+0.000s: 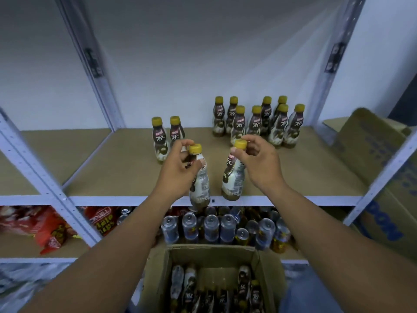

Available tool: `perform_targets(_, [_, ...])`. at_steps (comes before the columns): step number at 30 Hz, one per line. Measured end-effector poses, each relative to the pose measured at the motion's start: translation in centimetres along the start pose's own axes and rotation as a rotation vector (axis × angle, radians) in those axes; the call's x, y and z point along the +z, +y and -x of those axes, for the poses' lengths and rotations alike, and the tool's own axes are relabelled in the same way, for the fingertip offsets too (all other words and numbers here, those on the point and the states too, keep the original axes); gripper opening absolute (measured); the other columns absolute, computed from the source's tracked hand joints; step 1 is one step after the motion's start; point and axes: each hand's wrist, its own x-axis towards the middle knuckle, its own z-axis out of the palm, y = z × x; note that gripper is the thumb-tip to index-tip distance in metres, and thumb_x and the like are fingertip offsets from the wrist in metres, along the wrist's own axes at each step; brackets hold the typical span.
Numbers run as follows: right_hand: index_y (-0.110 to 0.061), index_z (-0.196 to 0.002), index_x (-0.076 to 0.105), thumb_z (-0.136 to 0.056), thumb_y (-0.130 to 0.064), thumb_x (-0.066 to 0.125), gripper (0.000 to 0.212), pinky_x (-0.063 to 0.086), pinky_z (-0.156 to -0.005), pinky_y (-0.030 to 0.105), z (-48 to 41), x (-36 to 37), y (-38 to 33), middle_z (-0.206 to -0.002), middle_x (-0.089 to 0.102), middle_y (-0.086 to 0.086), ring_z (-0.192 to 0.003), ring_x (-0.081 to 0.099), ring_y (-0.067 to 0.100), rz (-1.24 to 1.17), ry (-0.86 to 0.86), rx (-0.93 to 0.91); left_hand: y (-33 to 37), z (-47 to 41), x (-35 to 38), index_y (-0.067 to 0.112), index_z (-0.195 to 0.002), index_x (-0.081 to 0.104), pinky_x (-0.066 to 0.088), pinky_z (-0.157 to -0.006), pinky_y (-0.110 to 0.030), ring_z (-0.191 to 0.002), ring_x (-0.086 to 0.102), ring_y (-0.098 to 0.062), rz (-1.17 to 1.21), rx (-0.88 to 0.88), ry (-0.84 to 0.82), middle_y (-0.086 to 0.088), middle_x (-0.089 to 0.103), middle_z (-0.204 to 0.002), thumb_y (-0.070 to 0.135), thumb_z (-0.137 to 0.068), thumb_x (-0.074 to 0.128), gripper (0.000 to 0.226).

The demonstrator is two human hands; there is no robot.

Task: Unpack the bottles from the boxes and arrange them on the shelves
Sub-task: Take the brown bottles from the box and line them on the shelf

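Box nearest — left fingers pinch the left bottle, right fingers the right bottle — standing bottles behind.

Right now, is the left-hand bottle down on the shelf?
No. Left hand grips the coffee bottle at the neck; its base hangs below the shelf edge.

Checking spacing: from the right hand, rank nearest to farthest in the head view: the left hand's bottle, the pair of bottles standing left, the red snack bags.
1. Yellow-capped brown-and-white bottle in the left hand, just left of the right hand.
2. Pair of matching bottles, farther back-left.
3. Red snack bags, far left and below.
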Motion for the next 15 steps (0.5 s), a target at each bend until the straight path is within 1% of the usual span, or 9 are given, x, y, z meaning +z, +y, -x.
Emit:
perform_targets(1, [-0.030,-0.106,0.065,-0.083,-0.020,0.083,0.031,0.057,-0.093,0.033,-0.9,0.2,0.1,-0.105,0.073,-0.005,-0.101,0.069,0.010,0.001,-0.009,-0.006,0.0,-0.9,0.2,0.024,-0.119,0.051,0.055,-0.083,-0.025,-0.092,0.066,-0.012,0.000,0.007,-0.005,0.001,0.072,-0.106,0.006,-0.092,0.072,0.039])
perform_targets(3, [-0.029,-0.106,0.064,-0.083,-0.019,0.083,0.031,0.056,-0.093,0.030,-2.8,0.8,0.2,-0.106,0.073,-0.005,-0.104,0.068,0.012,0.000,-0.029,-0.028,-0.2,-2.9,0.6,0.023,-0.122,0.050,0.053,-0.085,-0.021,-0.099,0.066,-0.010,-0.009,0.025,-0.008,0.000,0.071,-0.111,0.006,-0.092,0.072,0.040])
perform_targets(5, [-0.029,-0.105,0.063,-0.083,-0.017,0.082,0.031,0.055,-0.088,0.020,-4.7,1.4,0.5,-0.106,0.072,-0.004,-0.104,0.067,0.010,0.011,-0.038,-0.040,-0.4,-5.1,1.1,0.022,-0.124,0.049,0.051,-0.087,-0.018,-0.103,0.065,-0.008,-0.030,0.052,-0.005,-0.001,0.070,-0.114,0.007,-0.092,0.072,0.042])
perform_targets(6, [-0.026,-0.106,0.063,-0.083,-0.017,0.082,0.031,0.054,-0.084,0.016,-5.6,1.7,0.7,-0.105,0.072,-0.004,-0.102,0.067,0.008,0.013,-0.039,-0.041,-0.6,-6.2,1.4,0.023,-0.124,0.049,0.049,-0.086,-0.015,-0.101,0.065,-0.007,-0.045,0.069,-0.002,-0.001,0.070,-0.113,0.007,-0.092,0.072,0.043])
perform_targets(8, [-0.020,-0.108,0.063,-0.084,-0.015,0.082,0.031,0.052,-0.079,0.013,-7.2,2.3,1.2,-0.101,0.071,-0.005,-0.094,0.067,0.001,0.013,-0.041,-0.048,-1.1,-8.3,2.1,0.023,-0.126,0.047,0.048,-0.082,-0.011,-0.096,0.063,-0.003,-0.081,0.092,0.009,0.001,0.070,-0.109,0.008,-0.092,0.072,0.045])
perform_targets(10, [-0.020,-0.106,0.064,-0.084,-0.014,0.082,0.030,0.053,-0.079,0.014,-8.9,3.0,2.0,-0.098,0.072,-0.006,-0.090,0.067,-0.001,0.033,-0.046,-0.060,-1.9,-10.2,2.7,0.023,-0.129,0.047,0.049,-0.078,-0.013,-0.086,0.062,-0.001,-0.107,0.103,0.018,0.002,0.069,-0.105,0.010,-0.093,0.072,0.045])
perform_targets(11, [-0.021,-0.105,0.064,-0.084,-0.014,0.082,0.029,0.054,-0.081,0.017,-9.7,3.3,2.4,-0.098,0.072,-0.005,-0.090,0.067,0.001,0.044,-0.049,-0.064,-2.2,-11.0,3.0,0.023,-0.130,0.047,0.050,-0.076,-0.017,-0.082,0.061,-0.004,-0.115,0.108,0.020,0.002,0.069,-0.103,0.010,-0.093,0.071,0.045])
perform_targets(13, [-0.021,-0.104,0.064,-0.083,-0.017,0.083,0.029,0.057,-0.085,0.026,-11.2,4.0,3.4,-0.099,0.073,-0.003,-0.094,0.069,0.007,0.068,-0.046,-0.071,-3.0,-12.6,3.4,0.023,-0.131,0.047,0.052,-0.074,-0.026,-0.082,0.062,-0.012,-0.137,0.121,0.026,-0.001,0.069,-0.102,0.011,-0.094,0.070,0.046])
perform_targets(15, [-0.018,-0.107,0.066,-0.082,-0.020,0.084,0.031,0.058,-0.087,0.032,-12.8,4.7,4.2,-0.100,0.073,-0.002,-0.095,0.070,0.010,0.095,-0.030,-0.082,-3.7,-13.9,3.7,0.024,-0.133,0.046,0.052,-0.073,-0.030,-0.081,0.062,-0.016,-0.165,0.132,0.038,-0.003,0.068,-0.101,0.010,-0.095,0.069,0.046])
